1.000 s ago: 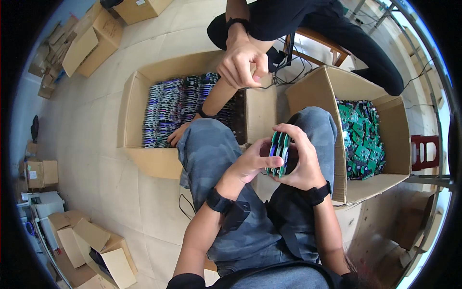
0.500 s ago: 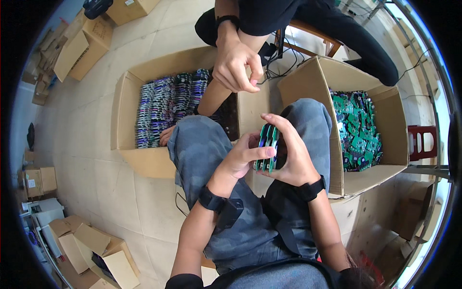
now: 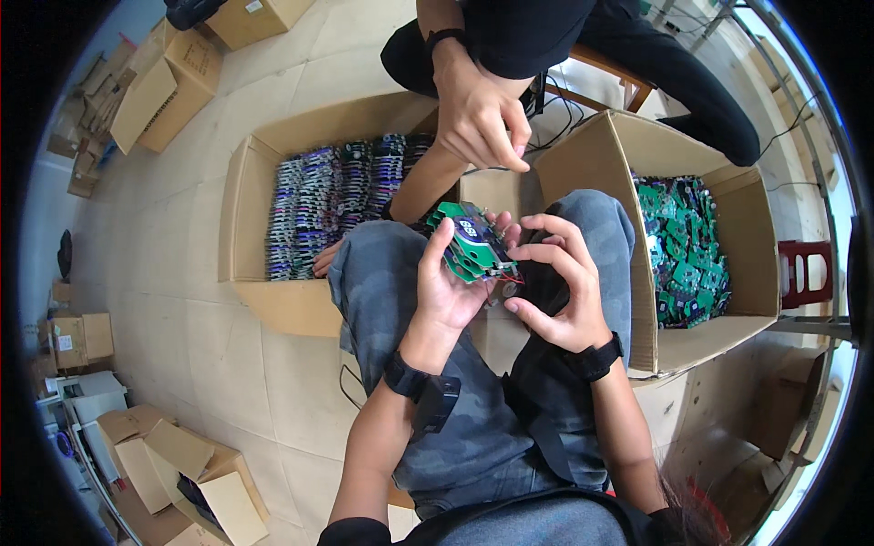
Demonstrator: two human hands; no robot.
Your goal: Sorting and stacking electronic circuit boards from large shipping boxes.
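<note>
A small stack of green circuit boards lies tilted over my lap, the top board showing a dark round patch. My left hand is closed around the stack, with the thumb along its left edge and fingers behind it. Red wires come out of the stack's lower right corner, and a small round disc shows just below them. My right hand is beside that corner, thumb and fingers apart; its index fingertip is at the boards' edge, and whether it touches them I cannot tell.
On the left, a cardboard box holds boards packed in upright rows. The box on the right holds loosely heaped green boards. Across from me, a co-worker's hand hangs between the boxes, and their other hand reaches beside the left box.
The stack has turned from edge-on between both hands to face-up in my left hand, moving left and up. My right hand has loosened from it and spread its fingers.
</note>
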